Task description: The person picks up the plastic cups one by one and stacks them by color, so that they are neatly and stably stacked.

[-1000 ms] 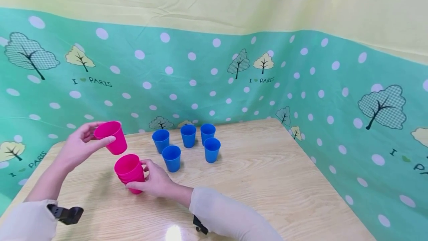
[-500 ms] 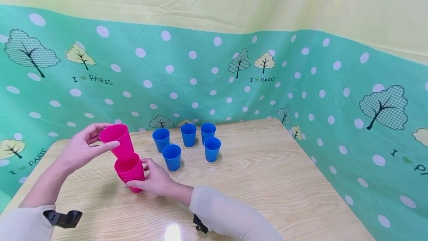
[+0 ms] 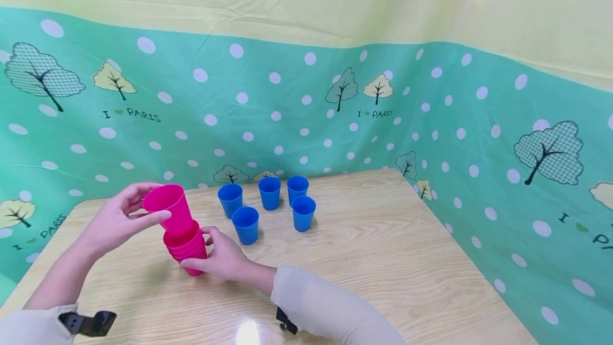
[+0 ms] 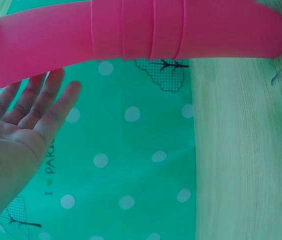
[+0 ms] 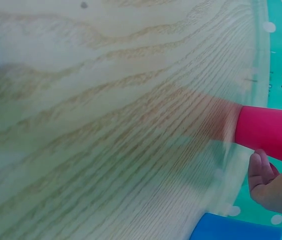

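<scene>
My left hand (image 3: 115,218) grips a pink cup (image 3: 173,211) near its rim, thumb on the near side and fingers behind. The cup's lower end dips, slightly tilted, into the mouth of a stack of pink cups (image 3: 187,252). In the left wrist view, several overlapping rims of the pink stack (image 4: 138,30) show below the held cup (image 4: 36,42). My right hand (image 3: 217,257) holds the stack from its right side, thumb in front. The right wrist view shows the lowest pink cup (image 5: 268,131) close over the table, with the right hand's fingers (image 5: 260,172) against it.
Several blue cups stand upright behind and right of the stack, the nearest blue cup (image 3: 246,226) close to my right hand. The wooden table (image 3: 364,249) ends at a green dotted cloth (image 3: 268,137) at the back and right.
My left hand has brought its pink cup right and down, from above the stack into the stack's mouth. My right hand and the blue cups stay in place.
</scene>
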{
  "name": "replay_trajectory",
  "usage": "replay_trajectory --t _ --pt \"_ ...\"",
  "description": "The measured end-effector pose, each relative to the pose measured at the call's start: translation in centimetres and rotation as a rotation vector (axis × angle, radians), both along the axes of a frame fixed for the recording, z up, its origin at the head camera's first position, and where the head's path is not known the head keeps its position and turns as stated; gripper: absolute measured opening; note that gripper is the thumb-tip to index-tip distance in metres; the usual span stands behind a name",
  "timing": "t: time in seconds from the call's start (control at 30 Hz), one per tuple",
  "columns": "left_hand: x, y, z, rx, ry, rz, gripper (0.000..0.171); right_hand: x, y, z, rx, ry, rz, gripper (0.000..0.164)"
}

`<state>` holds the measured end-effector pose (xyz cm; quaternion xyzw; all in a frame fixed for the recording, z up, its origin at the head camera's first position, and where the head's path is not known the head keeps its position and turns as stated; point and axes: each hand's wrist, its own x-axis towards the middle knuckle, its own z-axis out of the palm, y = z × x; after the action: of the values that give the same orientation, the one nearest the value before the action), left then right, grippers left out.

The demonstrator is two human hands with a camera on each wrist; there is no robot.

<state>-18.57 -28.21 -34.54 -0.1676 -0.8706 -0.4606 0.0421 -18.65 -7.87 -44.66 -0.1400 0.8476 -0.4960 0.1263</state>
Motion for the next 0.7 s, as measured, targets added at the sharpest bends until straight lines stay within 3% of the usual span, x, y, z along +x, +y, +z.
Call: replay_trajectory --t 0.23,0.7 --pt "0.5 0.4 -0.9 0.055 -0.019 -0.051 0.051 -0.1 0.0 -0.2 -0.003 0.007 0.009 0.064" --pt "1.2 0.7 -4.6 -0.004 -0.035 -0.048 0.056 -0.1 0.1 -0.2 -0.009 0.023 0.013 0.065"
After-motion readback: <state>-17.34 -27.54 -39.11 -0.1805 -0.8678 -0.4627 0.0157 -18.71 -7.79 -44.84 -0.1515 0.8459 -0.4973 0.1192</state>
